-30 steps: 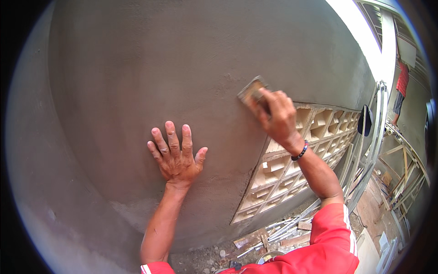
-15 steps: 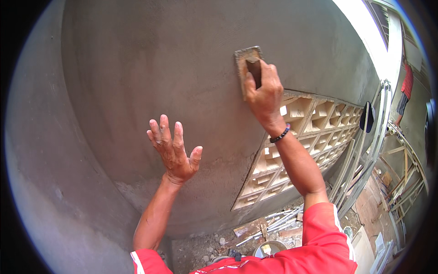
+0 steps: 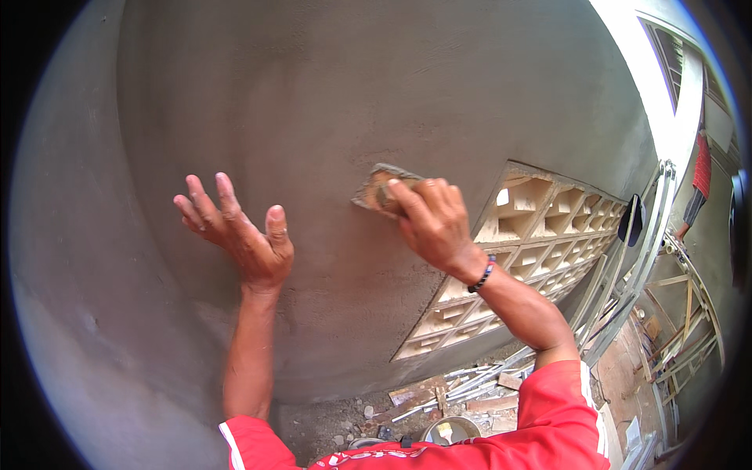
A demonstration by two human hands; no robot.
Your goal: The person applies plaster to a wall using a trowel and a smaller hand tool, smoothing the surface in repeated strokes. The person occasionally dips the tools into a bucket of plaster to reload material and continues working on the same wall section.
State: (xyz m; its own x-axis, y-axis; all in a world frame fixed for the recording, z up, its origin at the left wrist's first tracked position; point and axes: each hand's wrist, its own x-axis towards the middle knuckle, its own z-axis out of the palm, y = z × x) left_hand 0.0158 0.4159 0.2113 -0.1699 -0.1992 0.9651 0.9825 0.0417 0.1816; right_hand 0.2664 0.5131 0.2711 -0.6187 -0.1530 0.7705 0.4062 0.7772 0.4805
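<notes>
A grey plastered wall point(image 3: 329, 86) fills most of my view. My left hand point(image 3: 243, 231) is raised at the left, open with fingers spread and slightly bent; whether it touches the plaster is unclear. My right hand point(image 3: 439, 231), wearing a beaded bracelet, grips the handle of a small wooden float point(image 3: 368, 196), which has grey mortar along its edges and lies against the wall near the middle. Just right of this hand, a panel of cream ventilation blocks point(image 3: 521, 219) is set into the plaster.
Scrap boards, strips and rubble point(image 3: 411, 395) lie below, with a bucket point(image 3: 462, 429) holding a brush. Long poles point(image 3: 650, 251) lean at the right beside a dark hanging cap point(image 3: 631, 218). Behind them are a person in red point(image 3: 699, 168) and a wooden frame point(image 3: 685, 305).
The float in my right hand first rose on the wall, then came down and leftward. My left hand has come off its flat position on the plaster and moved left, fingers more bent.
</notes>
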